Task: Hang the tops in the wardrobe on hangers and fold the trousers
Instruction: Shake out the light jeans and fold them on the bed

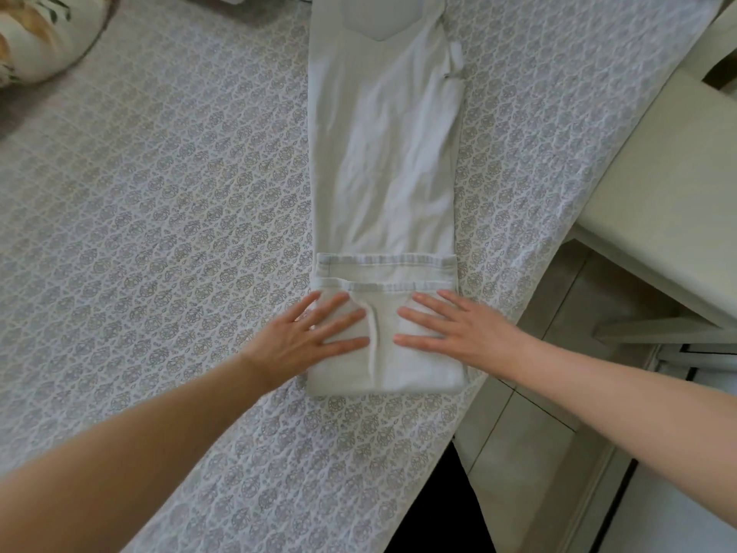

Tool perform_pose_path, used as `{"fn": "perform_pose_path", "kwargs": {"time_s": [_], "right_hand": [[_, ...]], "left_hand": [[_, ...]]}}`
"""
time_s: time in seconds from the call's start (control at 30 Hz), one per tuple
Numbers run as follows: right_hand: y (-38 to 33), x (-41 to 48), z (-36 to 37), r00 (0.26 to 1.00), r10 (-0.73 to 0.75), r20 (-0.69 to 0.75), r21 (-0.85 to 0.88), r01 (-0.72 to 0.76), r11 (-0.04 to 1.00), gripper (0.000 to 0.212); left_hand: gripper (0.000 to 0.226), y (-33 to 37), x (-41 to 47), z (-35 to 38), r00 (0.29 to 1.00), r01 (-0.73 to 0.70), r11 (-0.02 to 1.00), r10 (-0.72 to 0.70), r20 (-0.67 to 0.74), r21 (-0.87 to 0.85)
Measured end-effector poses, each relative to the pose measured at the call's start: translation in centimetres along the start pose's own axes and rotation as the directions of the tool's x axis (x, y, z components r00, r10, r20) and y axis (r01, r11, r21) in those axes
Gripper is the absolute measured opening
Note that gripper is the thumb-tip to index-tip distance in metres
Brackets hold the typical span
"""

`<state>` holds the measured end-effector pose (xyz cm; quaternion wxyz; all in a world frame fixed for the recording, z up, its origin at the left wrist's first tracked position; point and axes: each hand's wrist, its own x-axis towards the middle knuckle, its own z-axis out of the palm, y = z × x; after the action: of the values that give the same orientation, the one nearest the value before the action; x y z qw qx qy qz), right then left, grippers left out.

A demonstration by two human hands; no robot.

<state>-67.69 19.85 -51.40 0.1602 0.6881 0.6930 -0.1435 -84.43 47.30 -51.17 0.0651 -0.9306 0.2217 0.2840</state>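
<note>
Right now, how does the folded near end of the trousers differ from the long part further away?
The folded end is doubled over, hems on top; the long part lies stretched out and wrinkled. The left hand and right hand press flat on the folded end; nothing touches the long part. A pocket shows only on the long part. Both are one pale garment on the patterned bedspread.

Wide flat surface under a quilted white bedspread (159, 233) printed with rows of small grey floral medallions, edge dropping away at right. Laid lengthwise on it, pale grey-white denim trousers (383, 161), legs together, hemmed ends folded back toward the waist at the near end. At far left, on the cover, a cream leaf-printed cushion (44, 37).
</note>
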Motion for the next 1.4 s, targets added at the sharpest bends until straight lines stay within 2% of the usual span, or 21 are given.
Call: {"fn": "perform_pose_path", "kwargs": {"time_s": [0.1, 0.23, 0.37, 0.47, 0.5, 0.57, 0.6, 0.67, 0.7, 0.73, 0.8, 0.87, 0.9, 1.0, 1.07, 1.1, 1.17, 1.23, 1.27, 1.33, 1.4], "right_hand": [[1.8, 0.1, 1.0, 0.997, -0.050, -0.051, -0.024, 0.049, 0.998, 0.109], [3.9, -0.6, 2.6, 0.994, -0.064, -0.086, 0.006, 0.065, 0.998, 0.087], [5.8, -0.1, 3.6, 0.981, -0.118, -0.155, 0.011, 0.121, 0.993, 0.068], [6.0, 0.2, 4.2, 0.961, -0.108, -0.253, 0.085, 0.134, 0.987, 0.068], [6.1, 0.2, 4.3, 0.960, -0.098, -0.263, 0.131, 0.137, 0.982, 0.073], [6.4, 0.3, 4.4, 0.958, -0.082, -0.274, 0.230, 0.149, 0.962, 0.077], [6.6, 0.5, 4.4, 0.956, -0.074, -0.284, 0.281, 0.157, 0.947, 0.072], [7.0, 0.9, 4.1, 0.948, -0.016, -0.319, 0.409, 0.153, 0.900, 0.049], [7.4, 1.0, 3.2, 0.949, 0.070, -0.307, 0.527, 0.108, 0.843, 0.038], [7.8, 1.1, 2.2, 0.954, 0.165, -0.252, 0.678, 0.052, 0.733, 0.034], [8.7, 1.3, 0.0, 0.957, 0.288, -0.017, 0.904, -0.109, 0.414, 0.026], [9.9, 2.1, -1.3, 0.899, 0.412, 0.147, 0.970, -0.214, 0.120, 0.028], [10.5, 2.8, -1.5, 0.862, 0.449, 0.234, 0.969, -0.243, -0.038, 0.031], [11.8, 4.3, -2.1, 0.788, 0.441, 0.430, 0.872, -0.235, -0.430, 0.040], [12.4, 4.3, -2.6, 0.783, 0.396, 0.480, 0.815, -0.230, -0.532, 0.058], [12.4, 4.2, -3.0, 0.790, 0.389, 0.474, 0.825, -0.243, -0.510, 0.057], [11.8, 4.2, -3.7, 0.802, 0.417, 0.428, 0.893, -0.304, -0.330, 0.038], [11.0, 4.6, -4.0, 0.806, 0.456, 0.376, 0.924, -0.363, -0.119, 0.027], [10.8, 4.8, -4.1, 0.799, 0.493, 0.345, 0.932, -0.352, -0.082, 0.022], [11.1, 5.1, -4.8, 0.762, 0.584, 0.280, 0.958, -0.262, -0.117, 0.013], [12.1, 4.8, -5.5, 0.733, 0.638, 0.236, 0.971, -0.155, -0.181, 0.009]], "left_hand": [[0.118, -1.6, 0.2, 0.7, 1.000, -0.017, 1.000, 0.017, -0.008, -0.002], [0.102, -1.9, -0.6, 0.9, 0.997, 0.077, 0.997, -0.077, -0.002, 0.002], [0.102, -2.1, 0.0, 0.9, 0.996, 0.086, 0.993, -0.088, -0.018, -0.075], [0.088, -1.8, 0.1, 0.1, 0.979, 0.091, 0.970, -0.128, -0.157, -0.224], [0.079, -1.5, -0.1, -0.8, 0.965, 0.109, 0.940, -0.178, -0.192, -0.322], [0.062, -2.4, 0.5, 0.9, 0.951, 0.199, 0.818, -0.295, -0.096, -0.540], [0.054, -3.3, 0.7, 1.2, 0.946, 0.256, 0.727, -0.325, 0.009, -0.637], [0.038, -4.4, 1.5, -0.7, 0.913, 0.360, 0.429, -0.343, 0.219, -0.829], [0.030, -5.1, 1.9, -1.6, 0.890, 0.413, 0.353, -0.352, 0.289, -0.840], [0.024, -5.6, 2.4, -3.3, 0.854, 0.469, 0.243, -0.371, 0.366, -0.849], [0.027, -7.2, 2.8, -6.7, 0.818, 0.504, 0.101, -0.375, 0.436, -0.858], [0.034, -8.9, 3.4, -8.7, 0.824, 0.344, -0.242, -0.386, 0.415, -0.907], [0.038, -9.5, 3.8, -9.3, 0.789, 0.262, -0.352, -0.458, 0.410, -0.898], [0.054, -10.3, 5.4, -8.8, 0.637, 0.185, -0.497, -0.596, 0.489, -0.848], [0.061, -9.7, 6.2, -8.7, 0.635, 0.215, -0.476, -0.595, 0.492, -0.853], [0.056, -9.2, 6.6, -8.7, 0.634, 0.240, -0.417, -0.616, 0.467, -0.877], [0.034, -8.1, 7.2, -8.5, 0.592, 0.306, -0.298, -0.684, 0.426, -0.904], [0.019, -7.3, 8.0, -8.7, 0.508, 0.331, -0.196, -0.787, 0.350, -0.923], [0.019, -7.1, 8.3, -9.1, 0.469, 0.311, -0.189, -0.822, 0.324, -0.931], [0.023, -7.0, 8.4, -10.0, 0.403, 0.193, -0.256, -0.859, 0.315, -0.947], [0.028, -7.3, 8.4, -10.3, 0.337, 0.115, -0.264, -0.896, 0.287, -0.958]]}}
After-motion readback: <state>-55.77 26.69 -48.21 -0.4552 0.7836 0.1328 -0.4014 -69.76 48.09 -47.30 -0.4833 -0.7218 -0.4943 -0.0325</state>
